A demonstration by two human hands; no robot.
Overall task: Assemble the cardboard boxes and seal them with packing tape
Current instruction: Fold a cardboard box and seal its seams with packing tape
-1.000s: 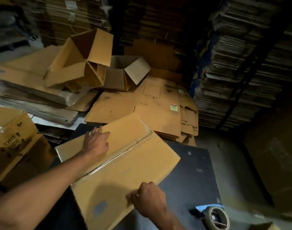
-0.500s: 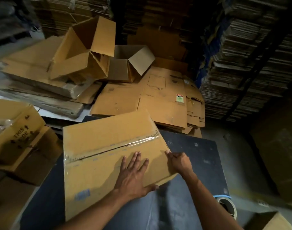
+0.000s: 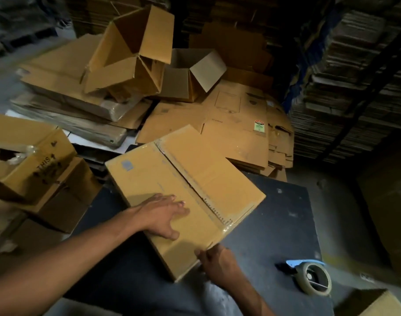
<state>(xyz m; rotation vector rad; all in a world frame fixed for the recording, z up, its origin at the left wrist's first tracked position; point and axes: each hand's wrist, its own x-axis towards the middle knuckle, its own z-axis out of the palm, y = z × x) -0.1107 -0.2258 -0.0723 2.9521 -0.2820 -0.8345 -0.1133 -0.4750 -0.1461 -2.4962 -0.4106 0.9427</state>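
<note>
The cardboard box (image 3: 186, 201) lies on the dark worktop (image 3: 274, 224), turned at an angle so one corner points toward the person. Its upper face is plain tan board, two flaps meeting in a seam that runs the length of the box. A strip of clear tape (image 3: 217, 212) covers that seam, glossy and wrinkled near the box's near end, where it folds over the edge. A small pale blue-grey mark sits near the box's far left corner.

The left hand (image 3: 164, 215) rests flat on the box's left flap, fingers straight and spread, holding nothing. The right hand (image 3: 217, 263) is at the box's near corner, its fingers curled against the edge there; how firmly they grip cannot be told.

Right of the box, near the worktop's edge, lies a tape dispenser (image 3: 313, 278) with a blue blade guard. Left of the box sits a printed carton (image 3: 30, 165). Beyond the box lie flattened cartons (image 3: 231, 124) and two open, unsealed boxes (image 3: 135, 55).
</note>
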